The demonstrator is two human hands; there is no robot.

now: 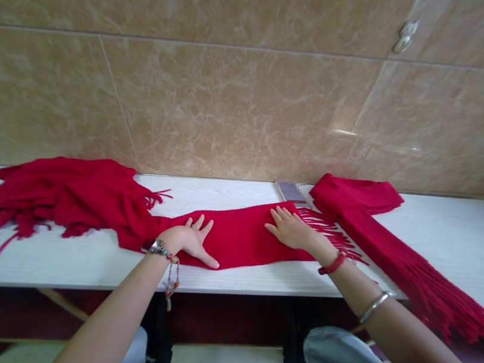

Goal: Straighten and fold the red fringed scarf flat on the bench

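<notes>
A red fringed scarf lies spread flat on the white bench-like surface, its fringe pointing right. My left hand rests on its left part, palm down with fingers spread. Near the fringed end, my right hand presses flat on the same cloth, fingers stretched out. The flat piece runs leftward into a crumpled heap of red cloth; whether they are one scarf I cannot tell. To the right lies a folded red scarf, its fringe hanging over the front edge.
A brown marbled tile wall rises directly behind the narrow surface. A small metal fitting sits on the wall at upper right. Against the wall lies a flat grey item, partly blurred. My legs and dark shoes are below the front edge.
</notes>
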